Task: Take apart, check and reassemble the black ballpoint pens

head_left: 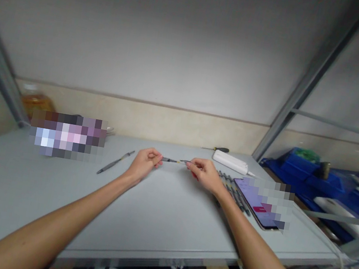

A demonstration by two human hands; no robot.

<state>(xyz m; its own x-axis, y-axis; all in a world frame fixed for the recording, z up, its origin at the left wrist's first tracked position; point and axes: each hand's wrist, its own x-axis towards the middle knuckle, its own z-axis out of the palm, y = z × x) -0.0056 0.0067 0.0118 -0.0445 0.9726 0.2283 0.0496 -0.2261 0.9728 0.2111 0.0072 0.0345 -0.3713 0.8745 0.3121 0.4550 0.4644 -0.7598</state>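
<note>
Above the middle of the grey table, a thin dark pen [171, 160] with a yellowish band is held level between both hands. My left hand [144, 162] pinches its left end. My right hand [203, 173] has its fingertips closed at the other end, where a dark slim piece, perhaps the clip, shows. Whether that piece is joined to the barrel I cannot tell. Left of my left hand lies another grey pen [114, 163], slanted on the table. Several similar pens [236, 193] lie side by side just right of my right hand, partly hidden by my forearm.
A phone [255, 204] with a lit screen lies beyond the pens. Behind are a white power strip [230, 161] and a screwdriver [221, 149]. A blurred-out bundle [67, 135] and an amber bottle [36, 101] stand left. Metal posts and blue bins [311, 170] border the right side.
</note>
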